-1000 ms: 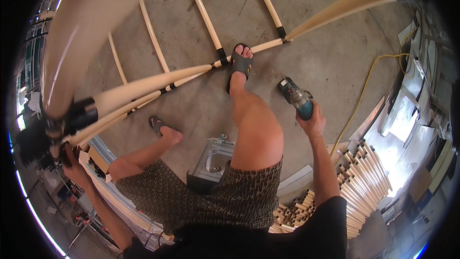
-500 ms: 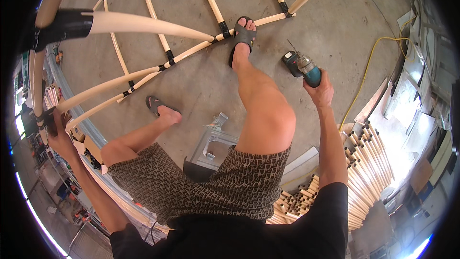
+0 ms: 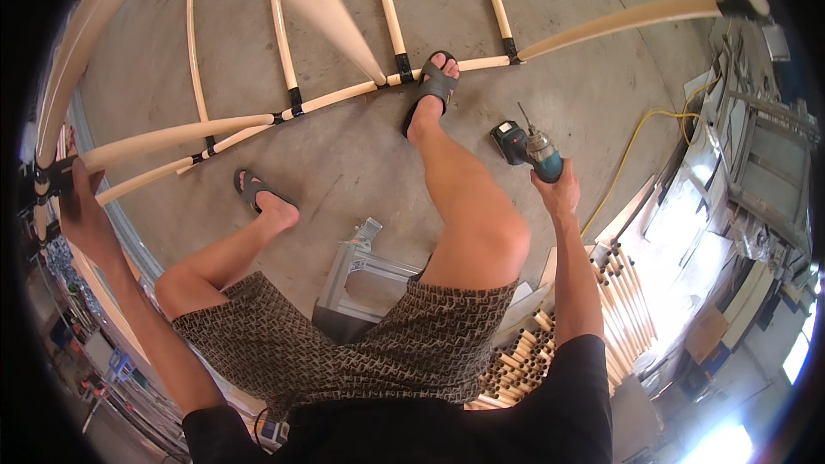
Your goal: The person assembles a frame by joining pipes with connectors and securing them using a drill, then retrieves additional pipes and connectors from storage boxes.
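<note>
A teal and black cordless drill [image 3: 541, 155] is in my right hand [image 3: 559, 192], its fingers closed around the rear of the body. The drill's thin bit points away from me, up the view, and its battery end is to the left. At the far left, my left hand [image 3: 83, 210] grips a black joint [image 3: 60, 174] of a frame built from pale tan pipes [image 3: 185, 132]; most of its fingers are hidden behind the joint. Black connectors [image 3: 296, 101] join the pipes along the floor. My sandalled right foot [image 3: 434, 90] rests beside the bottom rail.
A grey metal stand [image 3: 344, 279] sits on the floor between my legs. Bundles of tan pipes with dark ends [image 3: 520, 361] lie at the lower right. A yellow cord [image 3: 626, 155] runs across the floor on the right, near leaning panels and scrap [image 3: 687, 215].
The view has shifted, and an upright pipe near the top left appears farther right. My right hand still holds the drill, and my left hand stays on the frame joint.
</note>
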A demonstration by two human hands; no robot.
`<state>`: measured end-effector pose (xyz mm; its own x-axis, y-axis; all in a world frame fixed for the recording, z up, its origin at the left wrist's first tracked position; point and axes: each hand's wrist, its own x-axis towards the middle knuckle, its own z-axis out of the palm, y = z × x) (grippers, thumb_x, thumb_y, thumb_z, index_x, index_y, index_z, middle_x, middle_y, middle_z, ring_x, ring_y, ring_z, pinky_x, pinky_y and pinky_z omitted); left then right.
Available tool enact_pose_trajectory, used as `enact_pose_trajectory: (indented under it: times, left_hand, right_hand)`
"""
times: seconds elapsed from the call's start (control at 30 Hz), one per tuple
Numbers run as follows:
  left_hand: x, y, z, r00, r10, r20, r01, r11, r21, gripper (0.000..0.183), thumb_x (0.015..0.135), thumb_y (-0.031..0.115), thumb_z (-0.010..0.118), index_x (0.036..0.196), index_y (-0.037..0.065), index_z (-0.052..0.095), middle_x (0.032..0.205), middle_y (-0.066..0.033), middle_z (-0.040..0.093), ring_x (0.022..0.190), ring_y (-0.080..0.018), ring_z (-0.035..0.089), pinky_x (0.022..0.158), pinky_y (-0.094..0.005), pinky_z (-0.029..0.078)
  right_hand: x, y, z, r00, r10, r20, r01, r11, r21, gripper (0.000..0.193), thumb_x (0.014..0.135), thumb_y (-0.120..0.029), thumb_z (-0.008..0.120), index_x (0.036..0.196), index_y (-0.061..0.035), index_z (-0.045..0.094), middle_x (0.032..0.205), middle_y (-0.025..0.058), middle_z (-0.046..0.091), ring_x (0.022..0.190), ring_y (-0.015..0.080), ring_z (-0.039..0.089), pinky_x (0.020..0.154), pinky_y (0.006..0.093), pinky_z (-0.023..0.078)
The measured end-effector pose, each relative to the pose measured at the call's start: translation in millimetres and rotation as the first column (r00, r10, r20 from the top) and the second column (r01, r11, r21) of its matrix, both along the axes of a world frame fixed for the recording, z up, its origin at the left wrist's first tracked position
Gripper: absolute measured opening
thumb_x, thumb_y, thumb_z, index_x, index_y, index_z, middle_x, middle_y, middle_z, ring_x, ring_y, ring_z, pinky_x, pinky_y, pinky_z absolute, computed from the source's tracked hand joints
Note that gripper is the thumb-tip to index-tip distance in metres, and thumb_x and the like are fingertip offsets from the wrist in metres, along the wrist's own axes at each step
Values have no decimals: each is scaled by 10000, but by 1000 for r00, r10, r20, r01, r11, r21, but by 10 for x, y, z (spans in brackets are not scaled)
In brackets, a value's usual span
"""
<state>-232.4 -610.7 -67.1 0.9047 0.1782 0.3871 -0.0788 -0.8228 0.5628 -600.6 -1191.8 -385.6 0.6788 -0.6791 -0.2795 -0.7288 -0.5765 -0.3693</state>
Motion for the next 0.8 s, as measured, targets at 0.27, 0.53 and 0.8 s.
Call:
enact_pose_trajectory:
  times: [0.27,0.53,0.8]
  left_hand:
    - [-42,-41,-115,998,24,66,-17,996,-93,418,984,271,687,1166,-104,662,1054,-125,724,959,-170,711,855,-280,547]
    - [-99,-152,-28,994,-64,86,80,977,-200,305,985,170,686,1153,-84,671,1049,-85,739,927,-114,666,875,-252,514]
    - [-321,314,-168,996,-15,85,28,989,-145,318,919,149,749,1123,-81,668,1051,-119,729,963,-139,659,886,-278,503]
  right_hand:
    - [99,2,120,981,-23,-192,17,999,-32,660,676,-479,849,1107,-57,582,953,216,718,920,425,697,773,502,537]
    - [235,-52,124,881,-142,-451,97,988,-121,726,595,-500,885,1081,-28,624,1006,194,728,954,408,702,827,494,545]
    - [443,264,257,820,-158,-551,150,987,-59,608,828,-428,695,1266,-39,531,1277,171,582,1225,311,546,1016,406,428]
